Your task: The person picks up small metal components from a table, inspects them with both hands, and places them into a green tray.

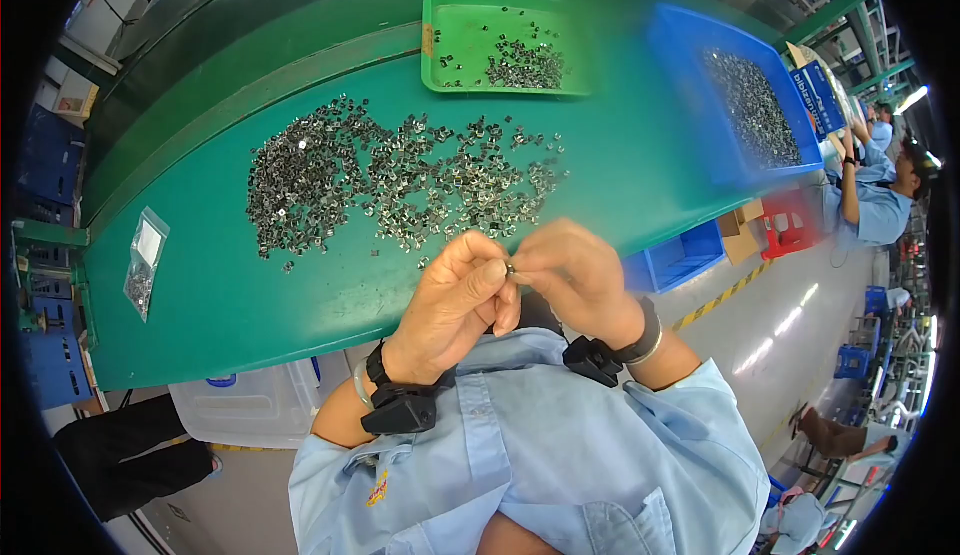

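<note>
My left hand and my right hand meet at the near edge of the green table, fingertips pinched together. Between them is a tiny dark metal part, mostly covered by the fingers. The left thumb and forefinger close on it, and the right fingertips, a little blurred, press at it from the other side. Just beyond the hands, a wide spread of small shiny metal parts lies on the tabletop. On its left the pieces are heaped more densely and look darker.
A green tray with similar parts stands at the far side. At the right is a blue bin holding many more. A clear plastic bag lies at the table's left. Beneath the right edge sits a blue crate. Co-workers are at right.
</note>
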Available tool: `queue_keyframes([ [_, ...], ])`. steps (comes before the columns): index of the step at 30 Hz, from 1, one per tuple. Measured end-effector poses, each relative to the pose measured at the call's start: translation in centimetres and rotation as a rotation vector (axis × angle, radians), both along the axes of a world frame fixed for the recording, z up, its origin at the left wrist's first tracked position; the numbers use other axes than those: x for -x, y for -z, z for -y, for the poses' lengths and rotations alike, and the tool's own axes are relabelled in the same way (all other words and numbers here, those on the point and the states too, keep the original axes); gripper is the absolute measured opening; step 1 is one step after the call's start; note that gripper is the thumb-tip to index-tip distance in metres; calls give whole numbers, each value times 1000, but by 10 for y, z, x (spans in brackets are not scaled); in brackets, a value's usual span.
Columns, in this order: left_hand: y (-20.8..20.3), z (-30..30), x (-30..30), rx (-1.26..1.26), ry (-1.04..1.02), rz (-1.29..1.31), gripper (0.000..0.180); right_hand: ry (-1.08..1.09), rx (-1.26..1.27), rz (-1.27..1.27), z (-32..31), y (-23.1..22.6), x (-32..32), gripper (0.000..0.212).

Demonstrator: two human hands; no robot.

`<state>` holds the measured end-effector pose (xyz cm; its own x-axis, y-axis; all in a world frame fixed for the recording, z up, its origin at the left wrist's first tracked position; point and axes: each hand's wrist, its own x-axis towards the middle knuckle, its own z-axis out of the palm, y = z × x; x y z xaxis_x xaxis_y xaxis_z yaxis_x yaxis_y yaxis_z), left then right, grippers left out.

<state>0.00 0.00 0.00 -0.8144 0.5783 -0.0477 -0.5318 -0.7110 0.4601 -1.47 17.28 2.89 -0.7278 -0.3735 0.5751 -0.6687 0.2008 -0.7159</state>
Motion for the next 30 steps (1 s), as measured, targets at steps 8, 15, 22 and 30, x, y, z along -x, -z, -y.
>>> queue_keyframes([
  [8,-10,4,3,253,-13,-101,16,-10,-65,37,-5,2,3,15],
  [15,-12,0,2,241,-105,2,17,158,-152,163,-29,-18,51,9],
  [22,-3,4,5,130,-70,-2,18,408,-184,67,-57,-34,143,16],
  [30,-2,7,7,116,-10,2,16,336,-660,127,-71,-8,98,13],
])
